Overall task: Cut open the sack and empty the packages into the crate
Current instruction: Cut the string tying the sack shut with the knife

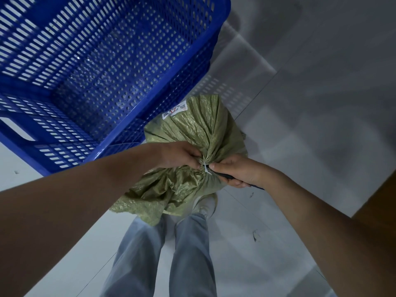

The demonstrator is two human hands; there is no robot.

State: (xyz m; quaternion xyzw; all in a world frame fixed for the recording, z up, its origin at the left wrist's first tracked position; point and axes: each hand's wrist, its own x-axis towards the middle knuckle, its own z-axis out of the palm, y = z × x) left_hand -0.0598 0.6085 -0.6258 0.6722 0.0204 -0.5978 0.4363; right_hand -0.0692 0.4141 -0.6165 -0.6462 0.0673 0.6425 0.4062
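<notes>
Gripping the green woven sack (192, 133) at its gathered neck, I am at the cutting step: the mouth is tied shut by a white tie (206, 168), and nothing has come out yet. The sack stands on the floor (278, 211) just in front of my feet, leaning close to the near corner of the blue crate (120, 129), with a white label (174, 110) on its far side.

My left hand (182, 154) is closed around the bunched cloth just beside the tie, fingers (194, 156) curled tight and pinching the neck steady. My right hand (233, 170) is closed on a dark-handled cutting tool (240, 182); its handle sticks out past my palm, and the working end sits right at the tie. The blade itself is too small and hidden for me to tell whether it is under the tie or only touching it.

As I judge it, the next move calls for slipping the edge under the tie and cutting away from my left fingers, which sit very near. Once the neck is free I would need both hands on the sack to lift it over the crate's rim and tip it. The crate looks empty, its perforated bottom bare.
</notes>
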